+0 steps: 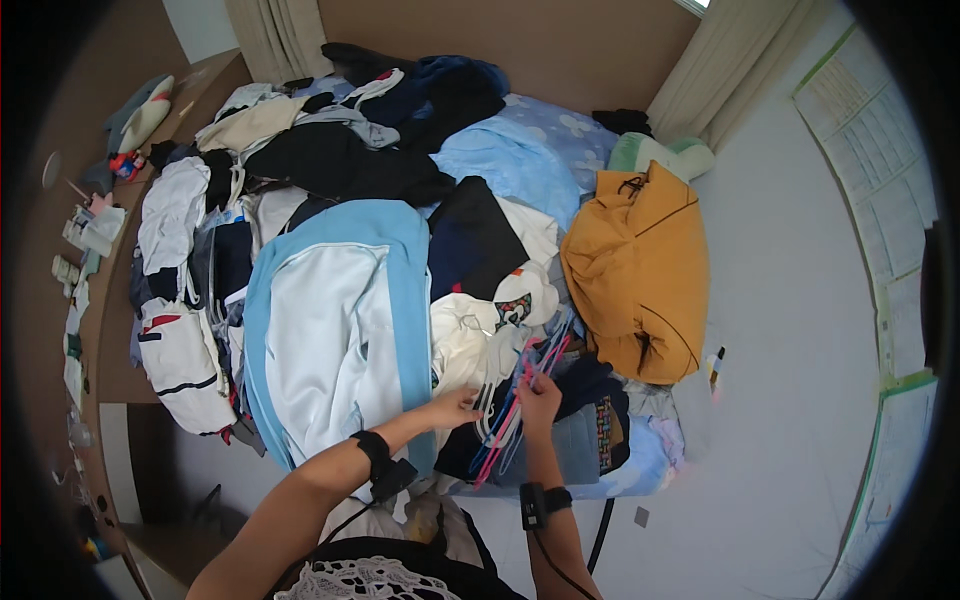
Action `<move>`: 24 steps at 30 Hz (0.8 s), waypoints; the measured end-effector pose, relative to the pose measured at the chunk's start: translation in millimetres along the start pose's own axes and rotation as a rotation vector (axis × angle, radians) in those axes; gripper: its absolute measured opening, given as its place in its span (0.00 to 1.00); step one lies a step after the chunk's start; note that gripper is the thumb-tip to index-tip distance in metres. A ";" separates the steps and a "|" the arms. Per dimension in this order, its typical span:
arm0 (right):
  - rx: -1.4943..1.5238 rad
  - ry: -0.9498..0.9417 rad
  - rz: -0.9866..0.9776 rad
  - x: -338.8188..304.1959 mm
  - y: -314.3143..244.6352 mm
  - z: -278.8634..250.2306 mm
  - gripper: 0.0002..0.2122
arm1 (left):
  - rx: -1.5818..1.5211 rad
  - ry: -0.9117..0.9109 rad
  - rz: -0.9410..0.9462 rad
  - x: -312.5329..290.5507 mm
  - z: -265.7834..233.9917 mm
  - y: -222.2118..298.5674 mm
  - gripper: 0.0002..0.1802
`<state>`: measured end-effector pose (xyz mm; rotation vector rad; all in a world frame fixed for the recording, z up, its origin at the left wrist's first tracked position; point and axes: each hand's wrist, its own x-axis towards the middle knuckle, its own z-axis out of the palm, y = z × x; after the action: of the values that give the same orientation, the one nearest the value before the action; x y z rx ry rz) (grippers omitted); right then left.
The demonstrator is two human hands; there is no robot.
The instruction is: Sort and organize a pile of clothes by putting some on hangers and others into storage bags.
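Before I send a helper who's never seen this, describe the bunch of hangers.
Find the large blue and white garment on the clothes heap. Just right of its near end, the right hand grips the bunch of hangers: thin pink, blue and white bars, unlike the soft cloth around them.

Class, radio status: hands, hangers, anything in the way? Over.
Right hand gripping hangers; left hand at white hanger, grip unclear. Clothes crowd around.
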<state>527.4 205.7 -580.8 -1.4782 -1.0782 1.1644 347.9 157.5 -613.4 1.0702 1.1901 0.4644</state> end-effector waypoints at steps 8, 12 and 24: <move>-0.069 -0.085 0.071 -3.3 -6.3 -3.3 0.06 | -0.114 0.013 0.177 -15.6 26.8 19.1 0.17; 0.053 0.031 0.065 -15.2 -45.0 -25.6 0.10 | 0.143 0.000 0.393 -28.7 43.5 43.5 0.12; 0.079 0.095 -0.025 14.2 -43.6 -58.8 0.09 | -0.387 0.258 0.119 -75.2 69.3 84.8 0.11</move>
<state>583.7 218.6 -533.7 -1.4404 -0.9730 1.0961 403.0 108.9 -502.8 0.7621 1.2006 0.9078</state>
